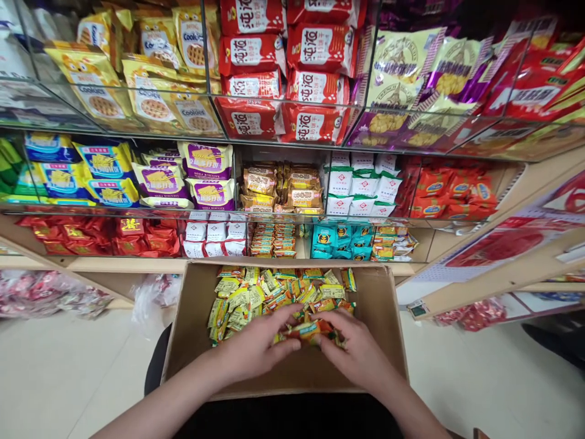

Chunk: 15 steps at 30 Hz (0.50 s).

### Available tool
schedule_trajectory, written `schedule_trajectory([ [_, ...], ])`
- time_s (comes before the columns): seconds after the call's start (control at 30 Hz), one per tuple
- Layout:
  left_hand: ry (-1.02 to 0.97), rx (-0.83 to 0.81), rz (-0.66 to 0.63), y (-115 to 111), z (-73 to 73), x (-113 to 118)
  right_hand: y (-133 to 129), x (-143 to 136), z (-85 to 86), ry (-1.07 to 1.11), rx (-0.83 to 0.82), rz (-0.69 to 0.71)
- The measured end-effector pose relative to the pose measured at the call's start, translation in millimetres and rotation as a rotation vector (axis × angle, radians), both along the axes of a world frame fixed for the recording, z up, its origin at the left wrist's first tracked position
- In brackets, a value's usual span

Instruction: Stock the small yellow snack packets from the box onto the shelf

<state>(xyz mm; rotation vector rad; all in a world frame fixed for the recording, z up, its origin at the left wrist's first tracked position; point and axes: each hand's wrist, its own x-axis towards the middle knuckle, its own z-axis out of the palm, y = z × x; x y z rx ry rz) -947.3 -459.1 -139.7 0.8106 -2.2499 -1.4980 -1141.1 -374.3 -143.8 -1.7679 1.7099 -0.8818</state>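
Note:
A cardboard box stands open in front of me, with many small yellow and orange wrapped snack packets piled loosely inside. My left hand reaches in from the left, its fingers curved round one end of a small bunch of snack packets. From the right, my right hand closes on the other end, thumb below and fingers above. The bunch lies between both hands, over the near part of the pile. Fingers hide part of it.
Behind the box rise shelves with clear dividers. Red biscuit packs, yellow cookie packs and teal packs fill compartments. Similar small packets lie in a low compartment. Plastic bags sit beneath, left. A dark shoe shows at right.

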Motion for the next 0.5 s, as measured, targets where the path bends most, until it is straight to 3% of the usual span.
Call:
schedule_trajectory([
  [0.13,-0.139,-0.479,0.184,-55.3,23.1,28.2,-17.5,-22.8,6.9,-0.111,-0.11,-0.234],
  [0.23,-0.345,-0.651,0.374,-105.8,23.3,53.8,-46.0,-35.6,11.2,-0.079,-0.185,-0.273],
  [0.37,-0.674,-0.689,0.505,-140.3,5.7,68.8,-99.3,-31.3,19.8,0.374,-0.179,-0.154],
  [0.5,-0.808,-0.816,0.544,-137.3,-5.8,66.1,-153.9,-16.1,13.1,0.819,0.006,-0.042],
])
